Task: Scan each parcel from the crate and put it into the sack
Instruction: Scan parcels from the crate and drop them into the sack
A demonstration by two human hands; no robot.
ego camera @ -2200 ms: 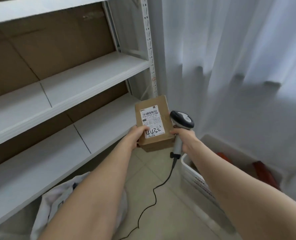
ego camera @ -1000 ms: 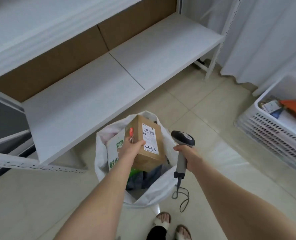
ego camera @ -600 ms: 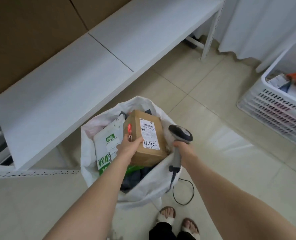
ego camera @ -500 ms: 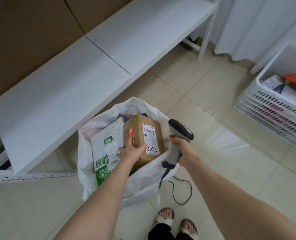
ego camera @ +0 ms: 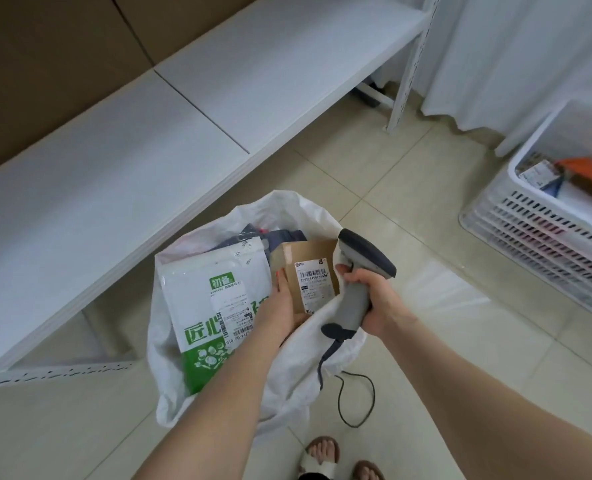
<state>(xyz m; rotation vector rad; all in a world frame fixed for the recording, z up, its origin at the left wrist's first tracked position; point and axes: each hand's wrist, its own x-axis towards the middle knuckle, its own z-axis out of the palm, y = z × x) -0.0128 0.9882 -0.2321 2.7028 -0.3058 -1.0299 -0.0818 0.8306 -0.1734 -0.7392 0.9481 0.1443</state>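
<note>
1. Lowering the brown box (ego camera: 310,271) into the sack (ego camera: 296,370) is the step in hand, I think. The box is just inside the sack's mouth, on the side near the scanner, with its label facing up.
2. The left hand (ego camera: 280,306) holds the box from below and along one edge, with its fingers curled on it. It has not let go.
3. The right hand (ego camera: 374,299) is wrapped tight round the handle of the scanner (ego camera: 362,268), right at the sack's rim. It may be pressing the rim down a bit, but I cannot be sure.
4. Inside the sack, a green and white mail bag (ego camera: 211,306) lies beside the box and touches the left hand. Some dark bags (ego camera: 277,237) sit at the far side of the sack, behind both.
5. To do this well, I would slide the box down into the gap beside the mail bag. I would let go only when it rests on something. The sack is soft and looks quite full, so a drop from the top could make the box tip out.
6. I would hold the scanner away from the sack's mouth. Its cable (ego camera: 373,400) loops on the floor just beside the sack and could catch on the rim.
7. The white crate (ego camera: 529,220) stands well apart from the sack, across the floor tiles. I can see more parcels in it, so I judge the task is not done.
</note>
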